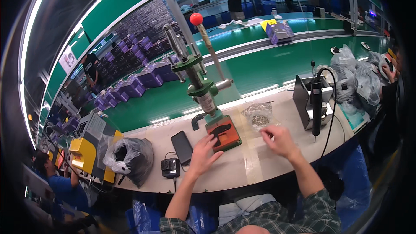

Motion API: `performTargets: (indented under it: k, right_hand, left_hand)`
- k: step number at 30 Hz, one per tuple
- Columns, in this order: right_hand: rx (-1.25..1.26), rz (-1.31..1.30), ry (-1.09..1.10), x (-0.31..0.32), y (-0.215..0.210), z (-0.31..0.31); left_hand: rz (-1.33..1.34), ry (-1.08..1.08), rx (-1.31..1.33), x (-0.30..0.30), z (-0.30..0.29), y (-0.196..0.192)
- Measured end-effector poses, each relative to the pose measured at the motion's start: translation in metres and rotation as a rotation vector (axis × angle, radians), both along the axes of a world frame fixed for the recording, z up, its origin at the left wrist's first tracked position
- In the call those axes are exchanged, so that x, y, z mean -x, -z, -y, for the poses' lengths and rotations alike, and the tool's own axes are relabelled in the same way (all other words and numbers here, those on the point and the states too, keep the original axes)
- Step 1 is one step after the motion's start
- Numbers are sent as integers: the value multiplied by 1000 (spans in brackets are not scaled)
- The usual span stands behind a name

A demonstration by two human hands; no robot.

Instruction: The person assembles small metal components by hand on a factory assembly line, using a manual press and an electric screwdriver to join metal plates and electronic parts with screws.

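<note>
Slumping well left of the press point(203, 89), a grey bag point(133, 158) leans toward a black gadget point(170, 167), whose cable point(175, 185) could snag a sleeve and drag it off. Nearer the press, on its left, lies a phone point(182, 147). On the press's orange bed point(233, 133) rests a black part point(223, 128); if it sits askew, or the lever point(209, 47) drops with fingers close, the part might be marred or a finger pinched. Just right of the press, a clear bag point(261, 119) of metal bits (easily spilled, I'd judge) could scatter if knocked. Well right of the press, the screwdriver's point(316, 104) looped cord point(333, 115) might catch an elbow.

The left hand point(203, 154), at the press bed's left edge, is open, fingers spread, apparently gripping nothing; whether its fingertips touch is unclear. The right hand point(279, 141), right of the press beside the clear bag, is half curled, thumb near forefinger; I cannot tell whether it holds a bit.
</note>
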State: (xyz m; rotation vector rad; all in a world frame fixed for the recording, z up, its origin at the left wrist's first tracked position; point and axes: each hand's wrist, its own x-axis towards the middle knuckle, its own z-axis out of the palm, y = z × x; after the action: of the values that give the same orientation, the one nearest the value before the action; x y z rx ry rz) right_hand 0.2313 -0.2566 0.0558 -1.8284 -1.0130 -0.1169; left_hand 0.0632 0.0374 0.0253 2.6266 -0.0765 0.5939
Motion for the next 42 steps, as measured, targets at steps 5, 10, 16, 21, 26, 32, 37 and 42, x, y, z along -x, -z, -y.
performTargets:
  k: [5,10,16,21,26,32,37,42]
  right_hand:
    - [597,319,270,-56,6,-47]
    - [611,233,280,-92,40,-39]
    - [516,251,294,-88,42,-57]
    - [488,170,154,-98,42,-45]
    - [553,149,212,-90,37,-49]
    - [513,81,194,-92,35,-36]
    - [416,96,101,-90,27,-38]
    - [387,63,125,-88,26,-31]
  left_hand:
    - [419,-322,-93,41,18,-29]
    - [493,-767,-386,81,-77,-101]
    - [-376,-1155,-369,172,-246,-131]
    - [-681,-1069,-298,171,-296,-112]
    - [-591,-993,-413,181,-309,-97]
    - [-712,-1201,-390,151,-261,-121]
    - [-868,-1192,-417,158,-293,-118]
    - [-707,-1268,-360,156,-268,-137]
